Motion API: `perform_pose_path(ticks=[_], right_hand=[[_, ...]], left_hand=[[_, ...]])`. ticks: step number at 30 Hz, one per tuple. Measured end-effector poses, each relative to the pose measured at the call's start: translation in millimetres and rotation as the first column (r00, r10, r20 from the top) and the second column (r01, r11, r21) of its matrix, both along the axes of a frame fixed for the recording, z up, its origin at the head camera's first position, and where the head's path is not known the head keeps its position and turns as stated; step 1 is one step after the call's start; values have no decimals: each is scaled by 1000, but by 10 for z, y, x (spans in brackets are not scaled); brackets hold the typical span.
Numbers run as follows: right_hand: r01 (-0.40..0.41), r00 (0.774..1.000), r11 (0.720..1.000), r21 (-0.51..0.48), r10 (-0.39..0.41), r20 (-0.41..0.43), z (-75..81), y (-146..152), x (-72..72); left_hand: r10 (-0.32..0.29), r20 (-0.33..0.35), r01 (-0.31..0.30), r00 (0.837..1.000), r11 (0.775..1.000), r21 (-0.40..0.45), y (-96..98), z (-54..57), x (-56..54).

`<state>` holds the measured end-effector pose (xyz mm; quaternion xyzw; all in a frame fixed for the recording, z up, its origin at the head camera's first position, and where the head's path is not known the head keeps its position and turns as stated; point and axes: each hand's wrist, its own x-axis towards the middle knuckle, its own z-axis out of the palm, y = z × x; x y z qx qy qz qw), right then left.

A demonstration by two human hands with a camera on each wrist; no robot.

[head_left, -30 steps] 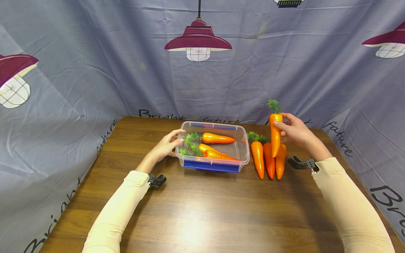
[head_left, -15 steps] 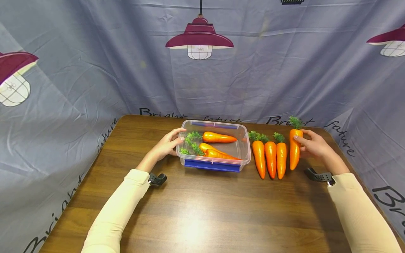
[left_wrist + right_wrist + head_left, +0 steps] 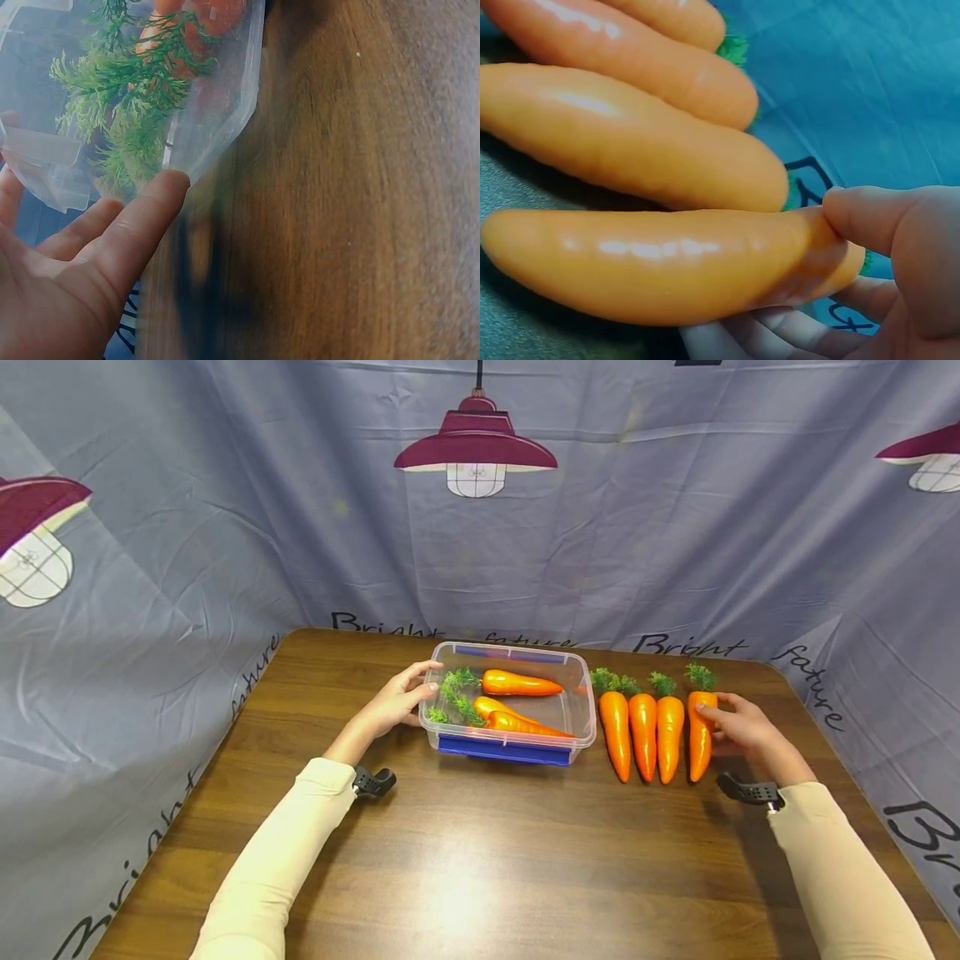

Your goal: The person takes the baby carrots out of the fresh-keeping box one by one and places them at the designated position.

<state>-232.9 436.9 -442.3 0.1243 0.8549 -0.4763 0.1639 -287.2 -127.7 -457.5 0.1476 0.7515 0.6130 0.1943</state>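
Observation:
My right hand point(image 3: 742, 725) pinches the top of an orange carrot point(image 3: 701, 739) with a green leafy tuft, at the right end of a row. In the right wrist view, the thumb is on top of this carrot point(image 3: 660, 262) and the other fingers reach beneath it. To its left lie 3 more carrots point(image 3: 643, 739), side by side with tips toward me. My left hand point(image 3: 390, 703) rests, fingers fairly straight, against the left end of a clear plastic box point(image 3: 504, 741). Inside the box lie 3 carrots point(image 3: 521, 683), leaves to the left. In the left wrist view, green leaves point(image 3: 142, 97) show through the wall.
The brown wooden table point(image 3: 480, 852) extends in front of the box and the row. Behind it hangs a grey-blue curtain point(image 3: 337, 527) printed with lamps and lettering. The box has blue clips point(image 3: 504, 750) along its front.
My right hand has carried the carrot rightward and down from above the row to its right end, uncovering the carrots beneath. My left hand has stayed at the box.

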Motion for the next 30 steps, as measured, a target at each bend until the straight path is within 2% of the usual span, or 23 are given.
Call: perform_pose_path(ticks=[9,15,30], right_hand=[[6,1000,998,63,-7,15,-93,-47,44],[12,1000,999,47,-13,13,-102,-68,54],[19,1000,999,42,-19,7,-68,-67,75]], left_hand=[[8,0,-8,1000,1000,-2,10,8,15],[11,2,-11,1000,1000,-10,5,25,14],[14,-7,-14,1000,1000,-10,7,-19,-5]])
